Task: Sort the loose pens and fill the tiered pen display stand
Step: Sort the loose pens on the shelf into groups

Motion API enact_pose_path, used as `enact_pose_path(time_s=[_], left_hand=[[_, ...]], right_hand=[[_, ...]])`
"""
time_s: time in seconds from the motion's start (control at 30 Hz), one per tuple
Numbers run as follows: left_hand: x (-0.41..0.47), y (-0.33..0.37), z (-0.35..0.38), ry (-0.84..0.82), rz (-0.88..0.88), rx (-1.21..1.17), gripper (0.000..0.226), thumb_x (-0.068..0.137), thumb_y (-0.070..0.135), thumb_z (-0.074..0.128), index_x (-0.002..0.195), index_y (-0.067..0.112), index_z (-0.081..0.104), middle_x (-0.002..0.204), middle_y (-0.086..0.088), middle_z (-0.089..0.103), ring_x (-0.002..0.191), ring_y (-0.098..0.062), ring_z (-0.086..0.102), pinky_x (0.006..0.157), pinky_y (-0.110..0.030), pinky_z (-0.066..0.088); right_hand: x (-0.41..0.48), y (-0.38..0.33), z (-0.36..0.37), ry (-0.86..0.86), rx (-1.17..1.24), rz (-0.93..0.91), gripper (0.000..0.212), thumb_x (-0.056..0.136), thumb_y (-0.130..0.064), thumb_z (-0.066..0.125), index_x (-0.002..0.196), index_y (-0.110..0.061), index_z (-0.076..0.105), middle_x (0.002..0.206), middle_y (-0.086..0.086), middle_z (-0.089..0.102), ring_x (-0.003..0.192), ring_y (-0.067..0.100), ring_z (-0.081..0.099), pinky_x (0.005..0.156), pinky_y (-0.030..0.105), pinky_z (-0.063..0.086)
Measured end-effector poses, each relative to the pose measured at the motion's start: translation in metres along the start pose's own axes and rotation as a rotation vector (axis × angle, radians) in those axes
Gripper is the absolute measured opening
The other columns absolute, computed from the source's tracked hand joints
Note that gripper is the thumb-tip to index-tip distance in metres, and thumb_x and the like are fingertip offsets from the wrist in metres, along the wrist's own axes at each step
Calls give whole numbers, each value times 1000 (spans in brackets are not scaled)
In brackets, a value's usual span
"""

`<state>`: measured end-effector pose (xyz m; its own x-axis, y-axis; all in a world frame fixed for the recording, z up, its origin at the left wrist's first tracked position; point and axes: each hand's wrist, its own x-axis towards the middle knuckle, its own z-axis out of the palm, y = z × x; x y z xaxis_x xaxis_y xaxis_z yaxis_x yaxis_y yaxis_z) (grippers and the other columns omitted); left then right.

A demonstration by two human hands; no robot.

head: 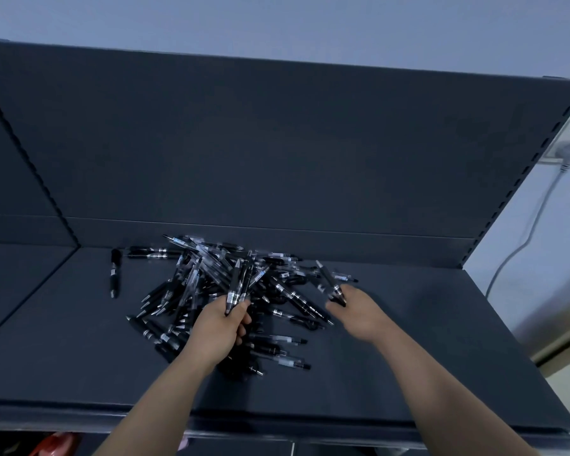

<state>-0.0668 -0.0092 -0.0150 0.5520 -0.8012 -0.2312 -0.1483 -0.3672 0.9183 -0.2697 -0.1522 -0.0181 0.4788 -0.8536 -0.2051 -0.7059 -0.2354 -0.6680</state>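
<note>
- A pile of pens (pixel 211 291) is heaped on the dark shelf (pixel 392 373), near the back panel (pixel 277 143).
- A few pens (pixel 239 284) are held in the left hand (pixel 219 327), its grip curled round them.
- A single pen (pixel 330 284) is pinched in the grip of the right hand (pixel 359 311), over the pile's right edge.

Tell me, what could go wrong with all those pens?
1. The left hand grips a bundle of pens by the lower ends only, so one might slip back into the pile.
2. The right hand pinches a single pen at the pile's edge; a bump could send round pens rolling toward the front of the shelf.
3. The pens look much alike in this dim light, so kinds may get mixed.
</note>
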Motion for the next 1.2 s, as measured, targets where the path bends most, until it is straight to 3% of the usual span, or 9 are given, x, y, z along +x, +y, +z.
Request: enact_pose_path(time_s=[0.23, 0.43, 0.53, 0.63, 0.7, 0.83, 0.93, 1.07, 1.2], left_hand=[[4, 0, -5, 56, -10, 14, 31, 98, 29, 52, 81, 4, 60, 62, -5, 60, 49, -12, 54, 47, -17, 44], [7, -1, -18, 93, -14, -1, 32, 98, 29, 50, 81, 4, 61, 65, -6, 62, 55, -15, 58, 56, -24, 47], [11, 0, -23, 118, -3, 31, 32, 98, 29, 51, 77, 5, 57, 60, -6, 55, 50, -14, 48, 49, -21, 42], [15, 1, -26, 122, -5, 18, 33, 97, 32, 53, 74, 7, 55, 61, -8, 53, 53, -19, 44, 55, -32, 41], [16, 1, -29, 131, -1, 31, 35, 97, 32, 53, 75, 6, 56, 57, -4, 52, 50, -16, 45, 52, -27, 41], [18, -1, -39, 155, 1, 16, 33, 96, 33, 55, 79, 4, 57, 58, -2, 54, 47, -11, 48, 47, -20, 41], [19, -3, -44, 152, -6, -30, 28, 93, 29, 61, 79, 5, 58, 63, -5, 58, 49, -11, 53, 46, -18, 46], [19, -1, -49, 131, -7, -54, 23, 91, 27, 64, 82, 6, 59, 70, -6, 63, 58, -14, 60, 55, -23, 52], [19, 1, -51, 109, 15, -8, 19, 95, 23, 58, 88, 5, 62, 71, -3, 68, 52, -10, 57, 47, -17, 46]], right_hand=[[23, -18, 18, -91, -133, 27, 29, 94, -37, 58, 74, -20, 46, 67, -4, 52, 59, 9, 48, 56, 28, 38], [27, -14, 3, -168, -189, 23, 17, 100, -26, 47, 103, -11, 52, 98, 3, 54, 85, 16, 52, 65, 26, 39], [27, -8, -3, -190, 38, 38, 9, 101, -22, 43, 93, -17, 46, 91, 1, 54, 74, 11, 57, 65, 23, 46], [29, -10, 4, -145, 75, 21, 14, 100, -25, 43, 93, -13, 46, 84, 0, 54, 71, 11, 59, 71, 32, 51], [31, -17, 10, -117, 83, -1, 15, 99, -24, 44, 96, -10, 50, 80, 0, 55, 69, 12, 60, 67, 31, 51], [32, -35, 19, -100, -37, -49, 20, 92, -32, 57, 88, -12, 55, 66, -4, 54, 62, 12, 55, 54, 25, 41], [36, -45, 26, -117, -203, -62, 29, 83, -43, 69, 82, -16, 58, 69, -5, 60, 62, 11, 57, 62, 29, 48], [44, -42, 31, -184, -318, -22, 20, 87, -30, 64, 81, -14, 54, 79, -1, 56, 70, 15, 54, 62, 29, 43], [41, -32, 12, -239, -177, 22, 9, 94, -21, 56, 88, -16, 51, 77, 1, 55, 65, 13, 54, 54, 25, 39]])
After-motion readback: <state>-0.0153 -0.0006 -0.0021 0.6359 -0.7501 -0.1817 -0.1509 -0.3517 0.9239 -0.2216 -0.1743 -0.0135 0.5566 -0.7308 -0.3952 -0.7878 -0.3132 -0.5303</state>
